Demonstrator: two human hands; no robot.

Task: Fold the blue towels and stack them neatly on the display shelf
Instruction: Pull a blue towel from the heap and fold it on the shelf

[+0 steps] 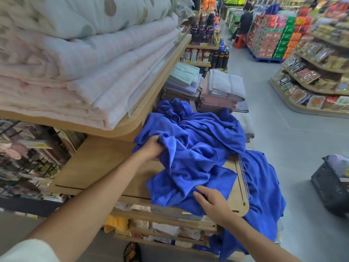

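A heap of crumpled blue towels (200, 148) lies unfolded on the wooden display shelf (98, 167), and part of it spills over the shelf's right edge toward the floor. My left hand (151, 148) grips a bunched fold at the heap's left side. Near the front of the heap my right hand (213, 203) lies on the cloth with its fingers extended toward a towel edge; I cannot see whether it pinches the fabric.
Thick pink and white quilts (75, 63) fill the shelf above on the left. Folded grey, pink and mint towels (221, 89) are stacked behind the heap. A dark plastic basket (330, 188) sits on the floor at right. Across the aisle, stocked snack shelves (317, 72) and a seated person (243, 23).
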